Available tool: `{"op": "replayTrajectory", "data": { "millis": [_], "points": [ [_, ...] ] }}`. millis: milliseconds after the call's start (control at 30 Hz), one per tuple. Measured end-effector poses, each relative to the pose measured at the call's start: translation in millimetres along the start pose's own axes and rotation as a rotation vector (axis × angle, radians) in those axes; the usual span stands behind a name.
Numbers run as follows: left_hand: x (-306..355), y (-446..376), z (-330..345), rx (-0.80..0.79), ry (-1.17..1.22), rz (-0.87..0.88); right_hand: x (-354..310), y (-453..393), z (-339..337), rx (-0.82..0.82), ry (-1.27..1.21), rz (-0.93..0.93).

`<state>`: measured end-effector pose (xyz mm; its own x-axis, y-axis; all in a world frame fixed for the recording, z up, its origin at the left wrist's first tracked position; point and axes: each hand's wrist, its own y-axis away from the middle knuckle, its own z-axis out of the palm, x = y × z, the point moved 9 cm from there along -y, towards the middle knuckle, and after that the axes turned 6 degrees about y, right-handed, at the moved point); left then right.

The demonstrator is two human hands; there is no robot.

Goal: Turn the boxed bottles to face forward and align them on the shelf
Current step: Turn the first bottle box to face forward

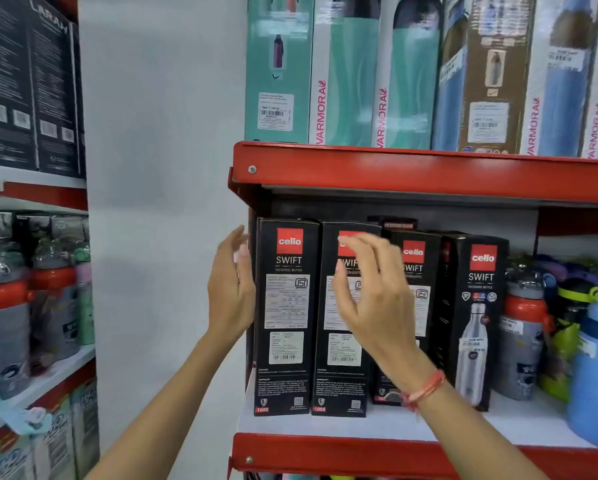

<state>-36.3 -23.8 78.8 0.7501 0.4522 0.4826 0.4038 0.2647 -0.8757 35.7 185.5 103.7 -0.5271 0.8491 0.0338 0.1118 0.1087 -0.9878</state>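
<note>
Several black Cello Swift bottle boxes stand upright on the white shelf board (429,429). The leftmost box (283,317) and the second box (341,358) show their label-text sides at the shelf's front. A third box (417,271) stands further back, partly hidden by my right hand. The fourth box (477,320) shows the bottle picture. My left hand (230,289) hovers open at the left edge of the leftmost box. In front of the second box my right hand (373,296) is raised, fingers spread, holding nothing. Whether either hand touches a box is unclear.
The red shelf lip (412,455) runs below and a red shelf edge (412,174) above, carrying tall Varmora boxes (342,81). Loose bottles (526,334) crowd the shelf's right end. A white wall (159,168) lies to the left, with another rack of bottles (31,299).
</note>
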Motion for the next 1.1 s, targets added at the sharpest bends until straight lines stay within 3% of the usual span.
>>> {"op": "replayTrajectory", "data": {
  "millis": [100, 200, 333, 433, 600, 867, 1100],
  "points": [
    [-52.9, 6.2, 8.6, -0.03, 0.134, -0.316, -6.3, 22.5, 30.9, -0.145, -0.112, 0.133],
    [-94.9, 27.9, 31.3, -0.21, 0.209, -0.56, -12.9, 65.6, 74.9, -0.387, -0.114, 0.277],
    [-112.6, 49.0, 48.7, -0.414, 0.325, -0.688, -22.2, 104.7, 110.8, -0.552, 0.026, 0.385],
    [-113.2, 51.8, 51.5, -0.483, 0.386, -0.728, -33.2, 111.6, 127.4, -0.615, 0.127, 0.429],
    [-115.1, 51.5, 37.5, -0.453, 0.432, -0.701, -48.3, 112.9, 148.2, -0.69, 0.062, 0.487],
    [-102.3, 42.8, -0.6, -0.37, 0.43, -0.555, -56.4, 92.8, 146.1, -0.534, -0.27, 0.368],
    [-91.7, 47.1, -2.7, -0.383, 0.233, -0.377, -20.2, 90.9, 152.1, -0.62, -0.413, 0.473]
  ]
}}
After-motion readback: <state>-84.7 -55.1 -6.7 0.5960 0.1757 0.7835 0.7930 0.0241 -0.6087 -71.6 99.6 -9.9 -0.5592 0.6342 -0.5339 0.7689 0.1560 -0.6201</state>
